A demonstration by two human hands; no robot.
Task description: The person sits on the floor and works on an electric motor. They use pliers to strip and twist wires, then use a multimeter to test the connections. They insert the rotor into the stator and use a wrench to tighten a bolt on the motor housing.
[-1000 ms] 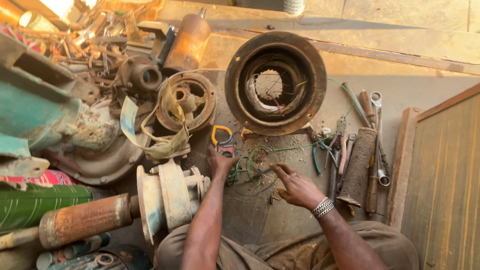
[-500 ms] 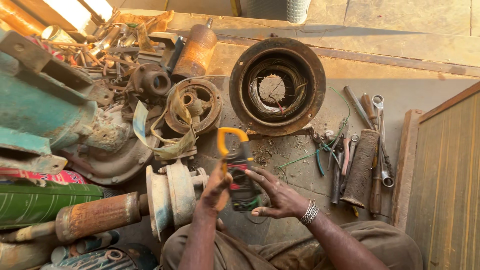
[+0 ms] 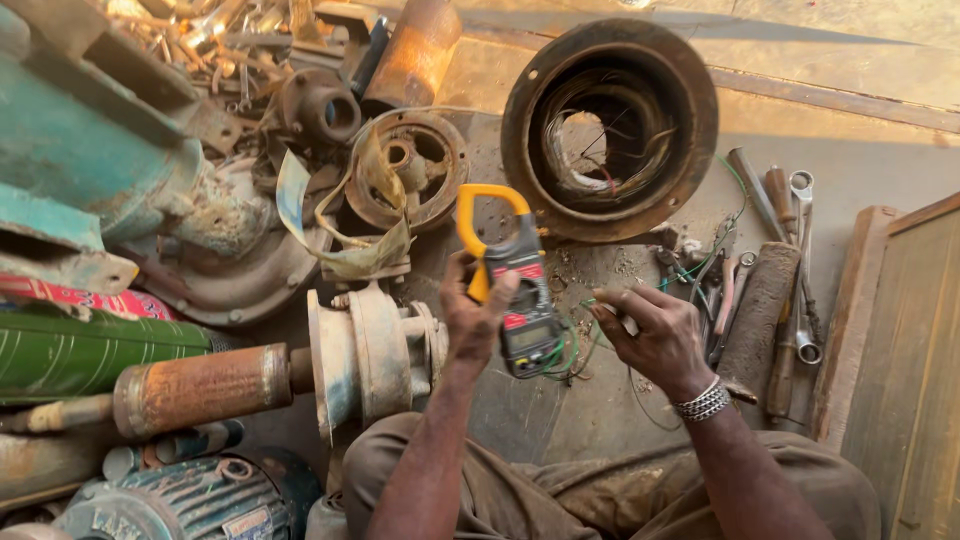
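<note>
My left hand [image 3: 472, 312] grips a clamp meter [image 3: 512, 285] with an orange jaw and a dark body, held up over the dusty floor. My right hand [image 3: 650, 332], a metal bracelet on its wrist, hovers just to the right of the meter with fingers curled; thin green and red wires [image 3: 570, 350] trail near it from the meter. Whether it pinches a wire I cannot tell. A round rusty motor stator housing [image 3: 610, 125] with copper windings lies beyond the meter.
A rusty rotor with shaft [image 3: 290, 375] lies to the left. Teal machine housing [image 3: 90, 150], a rusty end bell [image 3: 410, 180] and scrap fill the left. Spanners, pliers and a worn roller [image 3: 760, 300] lie at right, beside a wooden board [image 3: 900, 370].
My left hand picked the clamp meter up from the floor and raised it toward me. My right hand moved in close beside it.
</note>
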